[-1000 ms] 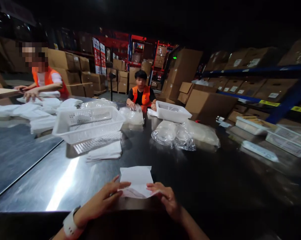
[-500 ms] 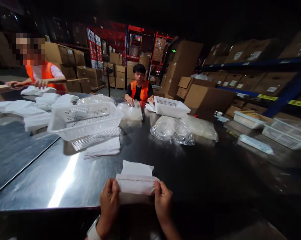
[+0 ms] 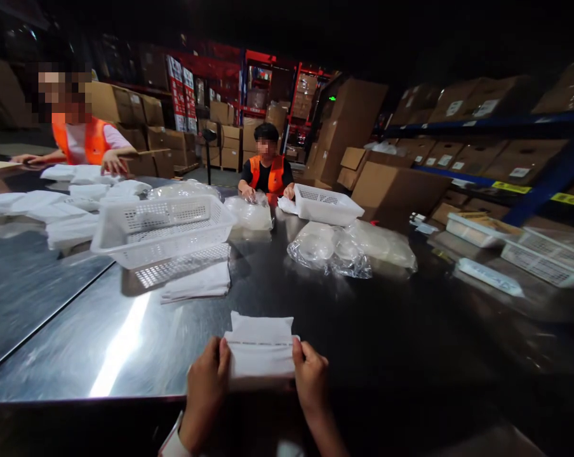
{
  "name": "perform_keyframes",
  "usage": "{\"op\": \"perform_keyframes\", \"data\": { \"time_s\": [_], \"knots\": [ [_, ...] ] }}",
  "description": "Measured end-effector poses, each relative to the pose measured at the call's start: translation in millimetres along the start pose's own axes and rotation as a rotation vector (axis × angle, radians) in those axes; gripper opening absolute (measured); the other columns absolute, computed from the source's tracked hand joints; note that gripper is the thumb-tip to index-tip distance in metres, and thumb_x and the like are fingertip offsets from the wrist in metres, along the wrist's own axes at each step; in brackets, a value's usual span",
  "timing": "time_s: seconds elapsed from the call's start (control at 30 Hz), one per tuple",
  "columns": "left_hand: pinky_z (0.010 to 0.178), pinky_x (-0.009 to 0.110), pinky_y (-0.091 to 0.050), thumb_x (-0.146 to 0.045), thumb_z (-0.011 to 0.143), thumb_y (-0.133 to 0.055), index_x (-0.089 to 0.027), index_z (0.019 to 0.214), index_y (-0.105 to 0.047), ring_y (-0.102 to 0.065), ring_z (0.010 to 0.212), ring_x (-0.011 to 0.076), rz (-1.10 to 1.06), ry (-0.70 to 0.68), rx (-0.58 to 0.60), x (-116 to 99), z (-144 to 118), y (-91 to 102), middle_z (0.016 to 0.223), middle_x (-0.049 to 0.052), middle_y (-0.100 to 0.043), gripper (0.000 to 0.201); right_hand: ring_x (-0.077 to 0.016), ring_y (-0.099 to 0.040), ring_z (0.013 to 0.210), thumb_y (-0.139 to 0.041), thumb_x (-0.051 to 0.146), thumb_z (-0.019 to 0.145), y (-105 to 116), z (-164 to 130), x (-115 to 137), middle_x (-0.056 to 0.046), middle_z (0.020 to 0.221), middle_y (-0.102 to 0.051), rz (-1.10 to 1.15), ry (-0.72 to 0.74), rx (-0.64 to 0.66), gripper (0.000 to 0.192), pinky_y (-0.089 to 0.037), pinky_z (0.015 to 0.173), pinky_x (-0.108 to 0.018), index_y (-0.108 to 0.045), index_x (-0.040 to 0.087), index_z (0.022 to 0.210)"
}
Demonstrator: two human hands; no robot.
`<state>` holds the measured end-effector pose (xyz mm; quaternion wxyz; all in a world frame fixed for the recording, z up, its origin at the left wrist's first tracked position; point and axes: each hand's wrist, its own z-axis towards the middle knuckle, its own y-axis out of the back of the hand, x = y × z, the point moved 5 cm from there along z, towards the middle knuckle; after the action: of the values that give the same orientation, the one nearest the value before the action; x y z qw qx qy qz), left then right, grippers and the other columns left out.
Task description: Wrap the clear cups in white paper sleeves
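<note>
Fingertips [image 3: 223, 350] of your left hand [image 3: 206, 390] pinch the left edge of the folded white pouch [image 3: 261, 352], and your right hand [image 3: 310, 381] pinches its right edge the same way, thumbs over the top face and the other fingers hidden beneath. Both grips are closed on it, one at each end, so it hangs stretched between your hands just above the near edge of the steel table [image 3: 125, 336], right in front of you.

You can judge it as very light and limp: thin sheet material that will sag or curl where nothing supports it, and it looks smooth enough to slide between your fingers. A thin dark line runs across it near the upper fold, with a flap standing behind. Holding it by the two short edges, close to that line, keeps it flat and taut.

Further up the table a stack of similar white pieces [image 3: 196, 284] lies just in front of a white perforated basket [image 3: 163, 225], and clear plastic bags [image 3: 348, 251] sit off to the right. Two people in orange vests work at the far side.
</note>
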<state>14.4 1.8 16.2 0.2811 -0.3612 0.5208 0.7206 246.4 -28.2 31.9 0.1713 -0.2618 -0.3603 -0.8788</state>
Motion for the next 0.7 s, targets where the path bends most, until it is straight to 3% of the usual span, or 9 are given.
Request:
{"op": "perform_keyframes", "data": {
  "time_s": [0.2,0.37,0.53,0.63,0.7],
  "knots": [
    [0.059,0.031,-0.030,-0.041,0.087,-0.038,-0.028,0.062,-0.041,-0.049,0.053,0.0195,0.039,0.026,0.124,1,8,-4.7,0.055,0.002,-0.055,0.028,-0.0136,-0.034,0.039,-0.013,0.077,0.096,-13,5,-13,-0.008,0.041,-0.054,-0.071,-0.138,0.137,0.083,-0.023,0.048,-0.033,-0.052,0.024,0.045],
    [0.059,0.031,-0.031,-0.040,0.086,-0.041,-0.026,0.058,-0.044,-0.048,0.055,0.0187,0.014,0.027,0.167,1,21,-5.7,0.053,0.000,-0.052,0.031,-0.0148,-0.039,0.042,-0.023,0.061,0.094,-24,15,-19,-0.009,0.044,-0.056,-0.035,-0.153,0.350,0.067,-0.024,0.050,-0.034,-0.050,0.024,0.045],
    [0.053,0.030,-0.031,-0.045,0.075,-0.051,-0.026,0.047,-0.041,-0.051,0.050,0.0188,-0.080,0.026,0.318,0,30,-10.2,0.047,-0.001,-0.048,0.035,-0.0157,-0.049,0.046,-0.035,0.043,0.095,-28,19,-20,-0.011,0.052,-0.064,-0.028,-0.108,0.511,0.053,-0.024,0.049,-0.032,-0.053,0.024,0.049],
    [0.056,0.031,-0.040,-0.047,0.073,-0.055,-0.025,0.057,-0.053,-0.059,0.056,0.0225,-0.139,0.016,0.295,-1,32,-1.9,0.053,0.001,-0.059,0.028,-0.0160,-0.051,0.047,-0.041,0.035,0.093,-29,19,-19,-0.012,0.058,-0.068,-0.046,-0.098,0.541,0.046,-0.025,0.049,-0.032,-0.054,0.024,0.050],
    [0.062,0.035,-0.050,-0.055,0.078,-0.052,-0.024,0.077,-0.065,-0.067,0.067,0.0262,-0.273,0.068,0.261,2,34,5.0,0.068,0.005,-0.070,0.034,-0.0164,-0.053,0.048,-0.042,0.029,0.091,-29,19,-17,-0.010,0.057,-0.068,-0.053,-0.109,0.539,0.041,-0.026,0.050,-0.031,-0.054,0.024,0.052]
  ]
}}
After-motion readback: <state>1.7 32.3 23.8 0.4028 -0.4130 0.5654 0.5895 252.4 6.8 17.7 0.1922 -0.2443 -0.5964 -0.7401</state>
